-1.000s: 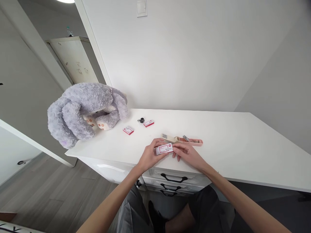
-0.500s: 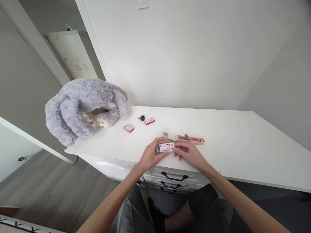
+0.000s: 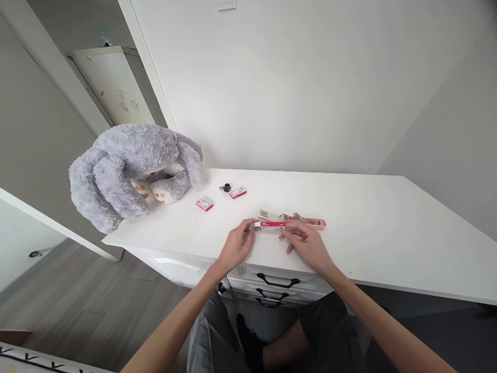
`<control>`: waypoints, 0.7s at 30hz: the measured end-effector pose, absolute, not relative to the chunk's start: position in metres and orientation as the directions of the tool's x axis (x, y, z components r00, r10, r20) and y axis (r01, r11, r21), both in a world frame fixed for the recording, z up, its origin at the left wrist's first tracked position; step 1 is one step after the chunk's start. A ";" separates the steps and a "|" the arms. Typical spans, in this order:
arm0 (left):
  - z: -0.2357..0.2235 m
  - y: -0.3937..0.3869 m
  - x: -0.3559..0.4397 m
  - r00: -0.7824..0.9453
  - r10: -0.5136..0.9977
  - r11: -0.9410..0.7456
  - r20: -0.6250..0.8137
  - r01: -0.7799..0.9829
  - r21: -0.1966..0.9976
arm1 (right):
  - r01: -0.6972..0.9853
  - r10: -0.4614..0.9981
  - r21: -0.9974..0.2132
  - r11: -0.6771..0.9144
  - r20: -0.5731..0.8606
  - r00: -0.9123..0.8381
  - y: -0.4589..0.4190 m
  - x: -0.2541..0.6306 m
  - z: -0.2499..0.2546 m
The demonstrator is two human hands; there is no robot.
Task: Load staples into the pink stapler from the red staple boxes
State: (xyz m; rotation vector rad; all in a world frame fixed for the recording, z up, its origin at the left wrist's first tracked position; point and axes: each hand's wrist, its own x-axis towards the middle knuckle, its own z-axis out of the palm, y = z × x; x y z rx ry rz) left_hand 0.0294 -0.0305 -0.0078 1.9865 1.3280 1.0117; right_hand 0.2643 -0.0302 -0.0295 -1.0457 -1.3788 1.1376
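Observation:
A small red-and-white staple box (image 3: 273, 226) is held level just above the front of the white tabletop, its red side showing. My right hand (image 3: 308, 244) pinches the right end between thumb and fingers. At the left end, a white flap stands out, and the fingertips of my left hand (image 3: 236, 244) close on it. Directly behind the box lies an opened stapler (image 3: 316, 223), with a pink base and a cream top part folded back to the left. Small metal bits sit in its pink tray, too small to make out.
Two more red-and-white boxes (image 3: 204, 204) (image 3: 237, 192) lie further left, beside a small black-and-metal item (image 3: 225, 187). A large grey plush toy (image 3: 135, 166) sits at the left end. Below the front edge are drawers with black handles (image 3: 278, 281).
The box has been turned from its white face to its red side and shifted slightly right. My left hand has slid back to its left end flap.

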 end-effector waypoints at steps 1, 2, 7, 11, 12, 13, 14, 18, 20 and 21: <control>-0.008 -0.030 0.029 0.242 0.930 -0.365 0.276 0.534 0.762 | 0.021 0.978 -0.983 0.185 0.181 -0.102 -0.030 0.264 -0.030; -0.008 -0.030 0.029 0.249 0.931 -0.363 0.268 0.540 0.760 | 0.026 0.978 -0.982 0.189 0.186 -0.099 -0.030 0.265 -0.031; -0.008 -0.030 0.029 0.258 0.927 -0.370 0.273 0.500 0.783 | 0.012 0.981 -0.985 0.175 0.173 -0.083 -0.029 0.265 -0.030; -0.006 -0.030 0.029 0.258 0.930 -0.351 0.263 0.408 0.843 | -0.041 0.989 -0.990 0.133 0.135 -0.063 -0.029 0.265 -0.029; -0.005 -0.029 0.029 0.249 0.934 -0.338 0.255 0.392 0.856 | -0.051 0.990 -0.991 0.125 0.128 -0.064 -0.029 0.265 -0.028; -0.005 -0.029 0.028 0.238 0.939 -0.325 0.248 0.378 0.867 | -0.057 0.990 -0.991 0.118 0.122 -0.067 -0.030 0.265 -0.028; -0.005 -0.029 0.028 0.231 0.943 -0.312 0.240 0.362 0.878 | -0.059 0.990 -0.992 0.113 0.117 -0.072 -0.030 0.265 -0.028; -0.006 -0.029 0.029 0.221 0.952 -0.276 0.213 0.311 0.910 | -0.076 0.988 -0.991 0.110 0.117 -0.098 -0.030 0.264 -0.028; -0.006 -0.029 0.029 0.206 0.956 -0.265 0.208 0.300 0.917 | -0.083 0.986 -0.990 0.110 0.119 -0.118 -0.031 0.263 -0.027; -0.006 -0.029 0.029 0.200 0.958 -0.259 0.206 0.294 0.920 | -0.080 0.984 -0.991 0.110 0.120 -0.129 -0.031 0.263 -0.027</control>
